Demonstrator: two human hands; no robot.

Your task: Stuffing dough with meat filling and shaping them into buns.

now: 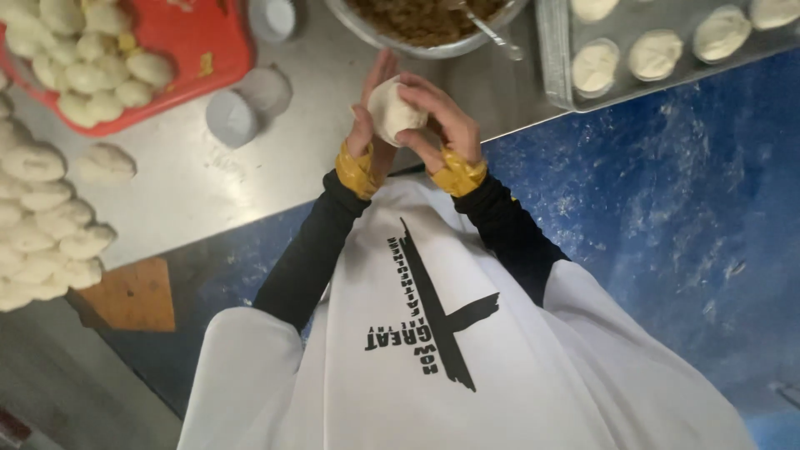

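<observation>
Both hands are raised together over the edge of a steel table (pixel 250 192), cupped around one round white dough ball (pixel 390 110). My left hand (pixel 365 112) holds it from the left with the fingers pointing up. My right hand (pixel 444 117) wraps over its right side and top. Each wrist has a yellow band over a black sleeve. Just beyond the hands is a metal bowl (pixel 367 35) of brown crumbly filling with a spoon (pixel 492 33) resting in it.
A red tray (pixel 196 50) of dough balls sits at the far left, with a heap of dough pieces (pixel 37 225) and one loose piece (pixel 107 163) nearer. White paper cups (pixel 232 118) stand between them. A metal baking tray (pixel 554 58) holds filled cups. The floor is blue.
</observation>
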